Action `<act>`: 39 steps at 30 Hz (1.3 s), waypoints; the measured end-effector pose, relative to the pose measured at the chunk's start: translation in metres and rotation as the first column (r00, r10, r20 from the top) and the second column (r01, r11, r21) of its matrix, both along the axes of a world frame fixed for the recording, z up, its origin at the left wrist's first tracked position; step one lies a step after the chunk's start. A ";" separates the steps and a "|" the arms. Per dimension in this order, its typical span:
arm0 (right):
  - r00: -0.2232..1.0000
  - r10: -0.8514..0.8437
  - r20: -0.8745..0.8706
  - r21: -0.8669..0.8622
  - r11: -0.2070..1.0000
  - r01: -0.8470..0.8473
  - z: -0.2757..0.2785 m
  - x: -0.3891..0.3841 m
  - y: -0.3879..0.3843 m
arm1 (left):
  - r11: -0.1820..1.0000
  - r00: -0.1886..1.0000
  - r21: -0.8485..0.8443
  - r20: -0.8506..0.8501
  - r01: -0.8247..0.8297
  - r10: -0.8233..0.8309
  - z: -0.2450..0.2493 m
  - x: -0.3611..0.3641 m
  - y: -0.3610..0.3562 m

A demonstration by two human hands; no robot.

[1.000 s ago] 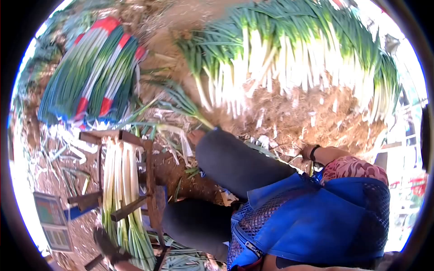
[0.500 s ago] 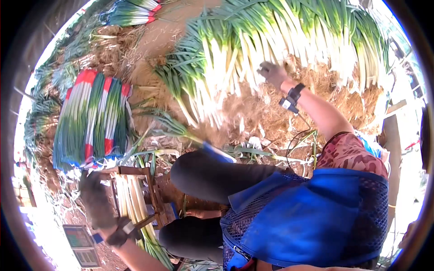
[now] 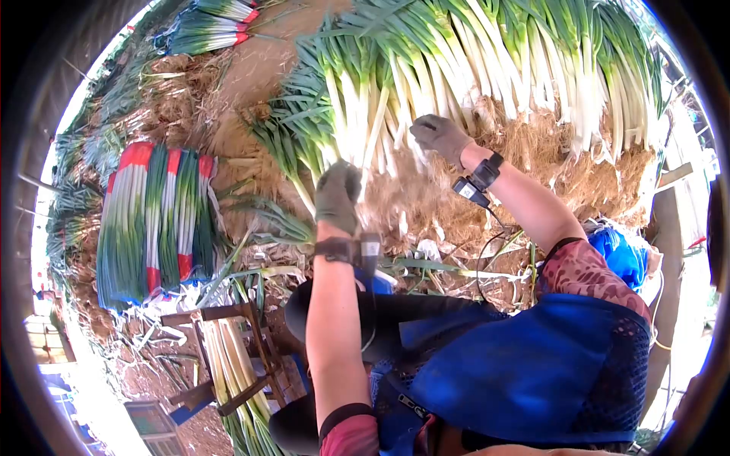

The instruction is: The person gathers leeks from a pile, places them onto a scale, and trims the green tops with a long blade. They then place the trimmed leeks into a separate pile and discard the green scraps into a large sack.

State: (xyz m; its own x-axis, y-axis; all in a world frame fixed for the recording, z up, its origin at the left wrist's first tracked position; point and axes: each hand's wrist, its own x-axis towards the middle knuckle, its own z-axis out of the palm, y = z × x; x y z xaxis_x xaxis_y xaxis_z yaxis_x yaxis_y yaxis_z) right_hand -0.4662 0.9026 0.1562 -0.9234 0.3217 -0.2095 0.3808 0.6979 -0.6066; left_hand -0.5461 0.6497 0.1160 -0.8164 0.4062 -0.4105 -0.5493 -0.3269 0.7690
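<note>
A wide row of leeks (image 3: 426, 68), white stems and roots toward me, lies across the top of the view. Gloved in grey, my left hand (image 3: 338, 196) is at the lower left of this row, against the white stems; its fingers curl, but what they hold, if anything, is hidden. My right hand (image 3: 441, 138), also gloved, is closed beside the stem bases near the middle; nothing can be made out in its fingers. Each wrist carries a black band with a small device.
Tied leek bundles with red and white bands (image 3: 160, 220) lie at the left, more bundles (image 3: 209, 30) at the top left. A brown frame (image 3: 251, 349) holds leeks (image 3: 228, 357) at the lower left. Loose leaves and roots litter the ground near my knees.
My left hand has swung from beside the frame up and right to the leek row. My right hand has shifted slightly left. The view has shifted a little.
</note>
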 end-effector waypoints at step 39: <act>0.821 -0.569 -0.037 0.289 0.780 0.554 -0.009 -0.077 0.068 | 0.611 0.257 -0.496 -0.607 0.617 -0.752 -0.194 0.001 0.167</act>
State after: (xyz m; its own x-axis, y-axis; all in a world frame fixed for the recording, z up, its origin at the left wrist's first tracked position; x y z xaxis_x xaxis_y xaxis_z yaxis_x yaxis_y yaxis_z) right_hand -0.5427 0.9704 0.1476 -0.5516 0.8309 -0.0729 0.7818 0.4846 -0.3924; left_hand -0.5455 0.8170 -0.0778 -0.2638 0.9638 0.0396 0.2292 0.0228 0.9731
